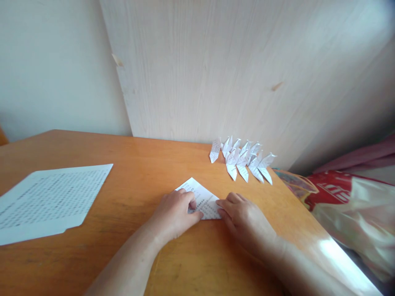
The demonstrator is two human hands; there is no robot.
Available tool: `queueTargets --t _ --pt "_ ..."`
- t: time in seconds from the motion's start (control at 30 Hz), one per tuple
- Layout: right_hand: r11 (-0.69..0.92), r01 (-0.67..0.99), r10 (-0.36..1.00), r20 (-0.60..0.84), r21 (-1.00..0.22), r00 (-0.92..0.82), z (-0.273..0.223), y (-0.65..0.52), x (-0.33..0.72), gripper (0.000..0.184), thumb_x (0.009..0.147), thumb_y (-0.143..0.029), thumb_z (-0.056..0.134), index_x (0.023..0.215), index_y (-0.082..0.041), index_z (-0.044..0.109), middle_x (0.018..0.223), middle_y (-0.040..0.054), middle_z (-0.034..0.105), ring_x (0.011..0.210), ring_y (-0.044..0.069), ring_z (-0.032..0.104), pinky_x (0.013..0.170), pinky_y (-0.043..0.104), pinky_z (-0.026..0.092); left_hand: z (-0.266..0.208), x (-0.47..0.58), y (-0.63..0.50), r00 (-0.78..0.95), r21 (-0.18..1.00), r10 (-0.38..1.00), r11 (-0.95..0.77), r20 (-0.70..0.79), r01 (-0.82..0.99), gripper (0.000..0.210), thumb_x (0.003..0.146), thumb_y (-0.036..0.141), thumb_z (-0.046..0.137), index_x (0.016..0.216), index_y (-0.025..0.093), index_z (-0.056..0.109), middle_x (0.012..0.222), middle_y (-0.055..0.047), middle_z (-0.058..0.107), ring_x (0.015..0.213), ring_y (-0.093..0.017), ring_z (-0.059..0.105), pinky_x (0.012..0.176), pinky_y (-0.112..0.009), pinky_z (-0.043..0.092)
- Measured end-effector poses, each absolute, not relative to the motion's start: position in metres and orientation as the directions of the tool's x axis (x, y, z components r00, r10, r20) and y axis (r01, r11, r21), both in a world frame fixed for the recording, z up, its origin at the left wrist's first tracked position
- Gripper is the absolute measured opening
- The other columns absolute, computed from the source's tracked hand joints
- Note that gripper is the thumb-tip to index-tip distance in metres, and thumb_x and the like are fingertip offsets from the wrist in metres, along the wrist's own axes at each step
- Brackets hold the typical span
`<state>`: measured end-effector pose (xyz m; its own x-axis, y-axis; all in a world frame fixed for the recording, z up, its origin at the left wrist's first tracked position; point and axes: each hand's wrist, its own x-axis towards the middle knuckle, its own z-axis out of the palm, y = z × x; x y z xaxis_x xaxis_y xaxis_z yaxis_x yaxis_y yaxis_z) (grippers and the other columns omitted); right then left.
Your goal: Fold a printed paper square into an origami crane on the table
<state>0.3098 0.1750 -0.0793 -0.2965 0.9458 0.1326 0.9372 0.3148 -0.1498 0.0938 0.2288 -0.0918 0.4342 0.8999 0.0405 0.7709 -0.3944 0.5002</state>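
Note:
A printed sheet of paper folded into a triangle (205,201) lies on the table, its point facing away from me. My left hand (177,209) covers the triangle's left side, with curled fingers and the thumb pressed on the paper near its lower edge. At the right corner, my right hand (243,213) has its thumb and fingers closed on the paper. The left corner of the triangle is hidden beneath my left hand.
Several folded paper cranes (242,160) stand in rows at the table's back right. Flat printed sheets (58,197) lie at the left of the wooden table (148,164). A pale board (197,74) rises behind it. Red and whitish bags (354,205) sit beyond the right edge.

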Motion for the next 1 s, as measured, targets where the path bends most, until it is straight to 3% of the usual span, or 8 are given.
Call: queueTargets --t 0.17,0.33,0.47,0.63,0.83,1.0 --pt "0.346 0.935 0.934 0.123 -0.084 -0.334 -0.078 0.167 0.302 0.022 0.097 -0.020 0.046 0.091 -0.020 0.067 0.090 0.0070 0.063 0.086 0.022 0.056 0.075 0.034 0.040 -0.095 0.094 0.230 0.440 0.490 0.896 -0.409 0.057 0.770 0.016 0.076 0.037 0.066 0.077 0.023 0.060 0.085 -0.003 0.063 0.080 -0.021 0.057 0.062 -0.028 0.035" --pt "0.353 0.934 0.930 0.127 -0.056 -0.344 -0.073 0.157 0.292 0.021 0.094 -0.023 0.052 0.108 -0.018 0.067 0.109 0.0111 0.066 0.101 0.029 0.057 0.087 0.043 0.045 -0.095 0.094 0.229 0.446 0.492 0.893 -0.418 0.066 0.764 0.015 0.077 0.036 0.066 0.077 0.023 0.060 0.085 -0.003 0.065 0.081 -0.021 0.059 0.063 -0.028 0.035" --pt "0.376 0.925 0.915 0.177 -0.054 -0.362 -0.080 0.152 0.290 0.034 0.091 -0.030 0.059 0.122 -0.018 0.064 0.126 0.0114 0.063 0.116 0.032 0.055 0.097 0.049 0.045 -0.092 0.094 0.229 0.438 0.492 0.898 -0.398 0.036 0.775 0.017 0.077 0.037 0.068 0.078 0.022 0.061 0.087 -0.004 0.066 0.082 -0.021 0.060 0.062 -0.028 0.036" --pt "0.415 0.910 0.900 0.154 -0.017 -0.408 -0.093 0.150 0.292 0.053 0.095 -0.037 0.054 0.138 -0.007 0.054 0.145 0.0190 0.051 0.134 0.034 0.045 0.110 0.051 0.039 -0.092 0.094 0.230 0.433 0.495 0.901 -0.393 0.038 0.775 0.016 0.076 0.036 0.068 0.078 0.022 0.060 0.090 -0.004 0.066 0.082 -0.021 0.059 0.063 -0.028 0.036" --pt "0.388 0.917 0.921 0.052 -0.092 -0.385 -0.092 0.149 0.289 0.076 0.091 -0.056 0.054 0.145 -0.004 0.046 0.149 0.0229 0.042 0.138 0.037 0.041 0.113 0.052 0.037 -0.091 0.094 0.230 0.434 0.510 0.900 -0.387 0.030 0.768 0.015 0.075 0.034 0.067 0.078 0.022 0.059 0.091 -0.004 0.065 0.083 -0.021 0.058 0.065 -0.028 0.037" --pt "0.367 0.918 0.930 0.047 -0.147 -0.365 -0.090 0.148 0.290 0.078 0.089 -0.058 0.055 0.146 -0.006 0.046 0.149 0.0232 0.042 0.138 0.037 0.041 0.113 0.053 0.036 -0.091 0.094 0.230 0.438 0.502 0.899 -0.387 0.019 0.773 0.015 0.075 0.033 0.067 0.078 0.022 0.058 0.091 -0.004 0.065 0.083 -0.021 0.058 0.065 -0.028 0.038"
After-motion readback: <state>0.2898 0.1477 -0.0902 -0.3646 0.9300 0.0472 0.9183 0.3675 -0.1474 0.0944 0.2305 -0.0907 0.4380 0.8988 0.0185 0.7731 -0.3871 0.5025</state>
